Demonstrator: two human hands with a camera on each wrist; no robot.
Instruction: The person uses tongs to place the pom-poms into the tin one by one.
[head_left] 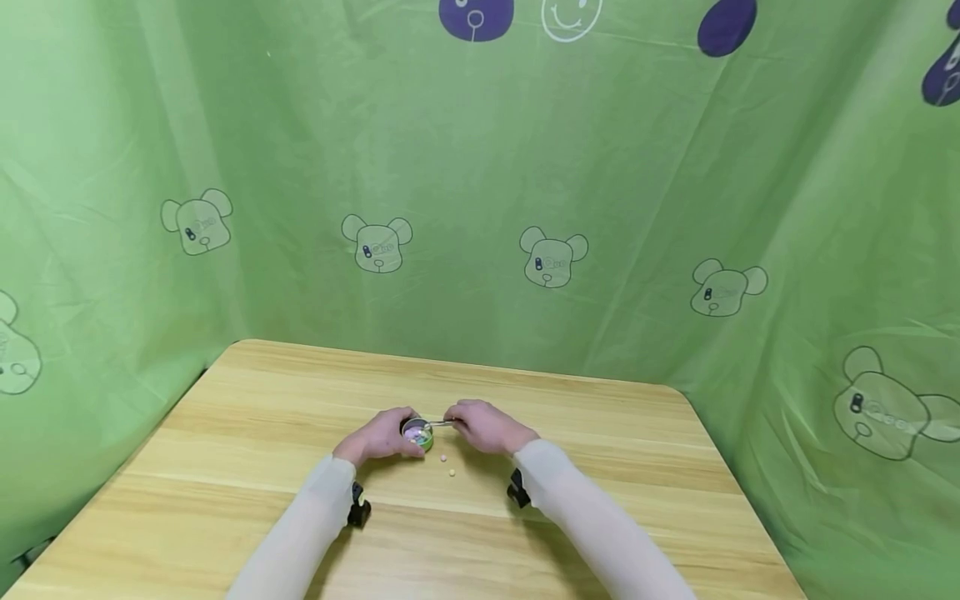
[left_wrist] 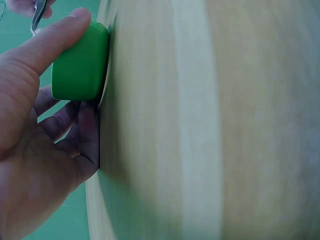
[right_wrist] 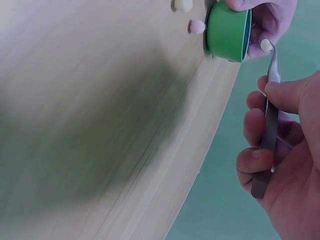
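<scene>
My left hand [head_left: 385,434] grips a small round green tin [left_wrist: 80,65] that stands on the table, thumb on the near side and fingers around the far side. Pinched in my right hand [head_left: 483,425] is a pair of metal tweezers [right_wrist: 270,117] with bent tips. The tips hold a small whitish ball [right_wrist: 266,45] at the tin's open mouth. Pale multicoloured bits show inside the tin in the head view. On the table beside the tin lie a pink ball [right_wrist: 196,26] and a cream ball [right_wrist: 184,5].
The wooden table [head_left: 600,467] has its far edge beyond both hands. A green curtain [head_left: 465,317] printed with bear heads hangs around the back and sides. Black wrist cameras [head_left: 359,507] sit under both forearms.
</scene>
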